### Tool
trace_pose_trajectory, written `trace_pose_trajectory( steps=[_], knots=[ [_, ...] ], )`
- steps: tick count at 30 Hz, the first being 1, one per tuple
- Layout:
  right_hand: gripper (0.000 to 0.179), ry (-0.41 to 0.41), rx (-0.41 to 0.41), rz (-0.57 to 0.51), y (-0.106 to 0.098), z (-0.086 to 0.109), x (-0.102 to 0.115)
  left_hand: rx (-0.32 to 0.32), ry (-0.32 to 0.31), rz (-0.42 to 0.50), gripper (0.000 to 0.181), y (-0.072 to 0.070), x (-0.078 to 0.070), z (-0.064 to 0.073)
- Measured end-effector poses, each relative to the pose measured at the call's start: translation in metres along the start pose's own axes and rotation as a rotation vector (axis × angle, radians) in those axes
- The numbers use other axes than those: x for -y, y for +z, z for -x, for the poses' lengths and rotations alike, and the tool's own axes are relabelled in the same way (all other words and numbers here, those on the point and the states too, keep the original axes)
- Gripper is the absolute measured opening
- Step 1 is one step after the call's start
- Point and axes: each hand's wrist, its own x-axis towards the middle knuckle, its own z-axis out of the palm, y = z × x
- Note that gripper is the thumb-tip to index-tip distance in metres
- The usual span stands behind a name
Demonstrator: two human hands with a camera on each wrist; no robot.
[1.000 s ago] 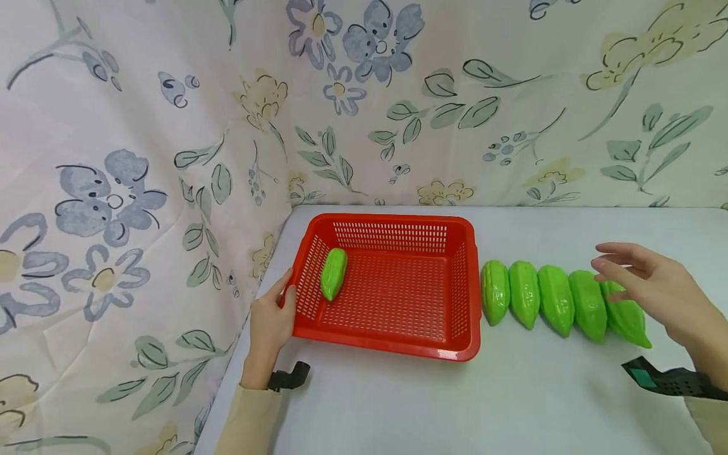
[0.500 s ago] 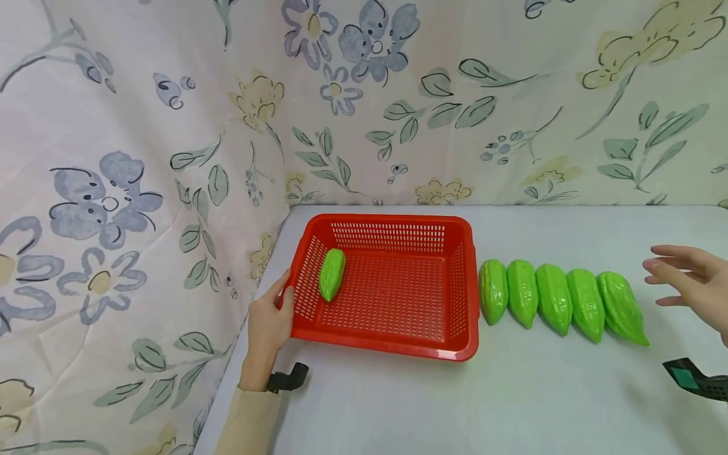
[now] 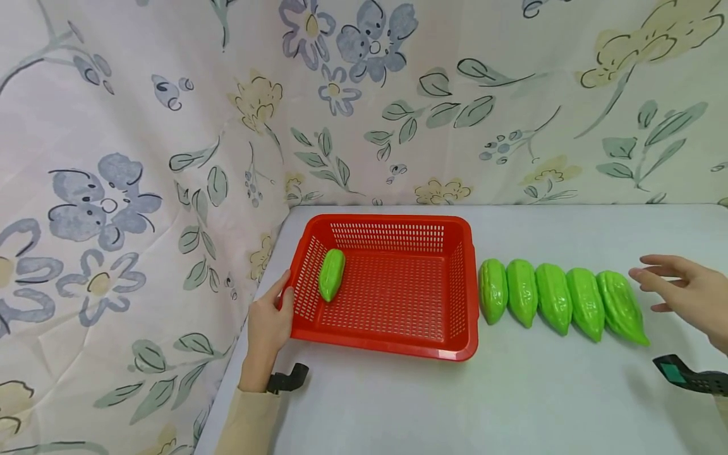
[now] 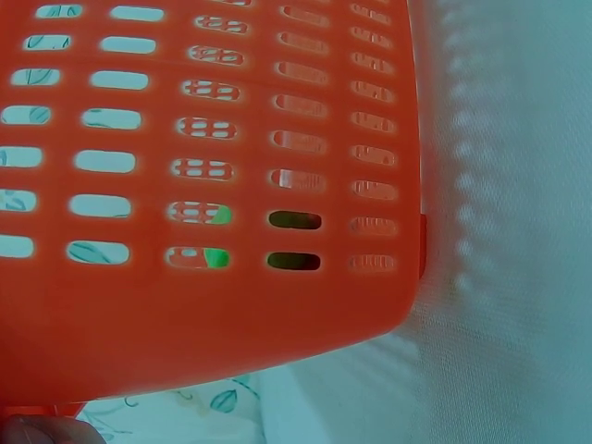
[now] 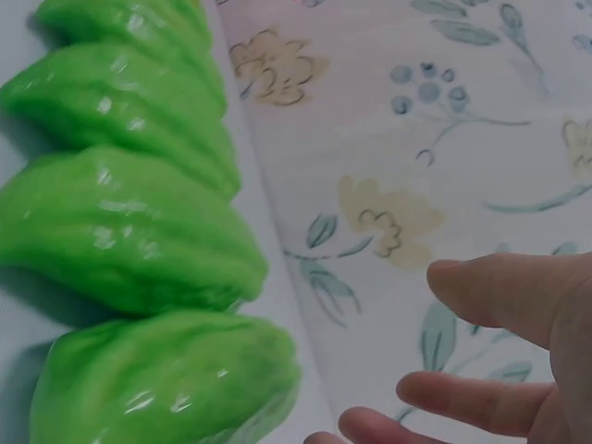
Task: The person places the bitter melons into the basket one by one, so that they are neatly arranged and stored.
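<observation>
Red basket (image 3: 381, 349): one, perforated, upright on the white counter (image 3: 387, 404); rim held between eight and nine o'clock by the left hand (image 3: 272, 319), fingers clamped on it. Green fruit (image 3: 332, 275): one, ribbed, inside the basket, toward nine o'clock. Row of five green fruits (image 3: 554, 300): side by side, at three o'clock from the basket. Right hand (image 3: 685, 294): near the row's outermost fruit, at its three o'clock, fingers apart. Floral cloth (image 3: 426, 158): hanging beyond, toward twelve o'clock.

White desk (image 3: 398, 404), back edge right up against floral cloth (image 3: 364, 139) that also covers the left side. Blue and yellow blooms, green leaves, soft light.
</observation>
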Motion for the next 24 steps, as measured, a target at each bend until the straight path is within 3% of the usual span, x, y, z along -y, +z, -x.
trace_pose_trajectory(
  steps=[5, 13, 24],
  knots=[
    [0.074, -0.033, 0.052, 0.076, 0.006, -0.009, -0.011, 0.002, 0.003, 0.009, 0.044, 0.000, 0.000, 0.000],
    [0.083, -0.013, 0.203, 0.080, 0.011, -0.020, -0.022, 0.003, -0.003, 0.021, 0.045, 0.000, -0.001, 0.001],
    [0.086, -0.014, 0.279, 0.123, 0.014, -0.026, -0.019, -0.004, -0.004, 0.025, 0.045, 0.000, -0.002, 0.001]
  ],
)
